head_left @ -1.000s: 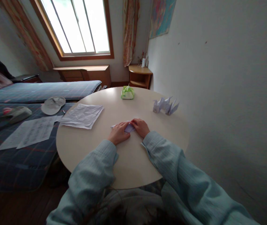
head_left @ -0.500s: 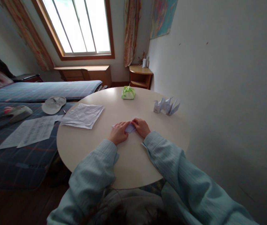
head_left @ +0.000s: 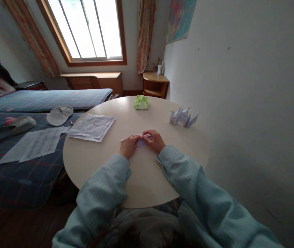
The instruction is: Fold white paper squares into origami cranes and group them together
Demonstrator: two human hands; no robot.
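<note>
Both my hands rest on a small folded piece of pale paper (head_left: 141, 142) in the middle of the round beige table (head_left: 147, 179). My left hand (head_left: 128, 145) presses its left part with curled fingers. My right hand (head_left: 154, 140) pinches and folds its right part, fingers bent over the paper. Most of the paper is hidden under my fingers.
Several finished folded paper figures (head_left: 183, 116) stand at the table's right near the wall. A stack of creased paper sheets (head_left: 92, 127) lies at the left, a green packet (head_left: 141, 102) at the far edge. A bed (head_left: 20, 144) with printed sheets and a cap is at the left.
My right fingers have shifted leftwards over the paper, folding it further. A thin tip of paper now shows left of my left hand. Both hands stay in place.
</note>
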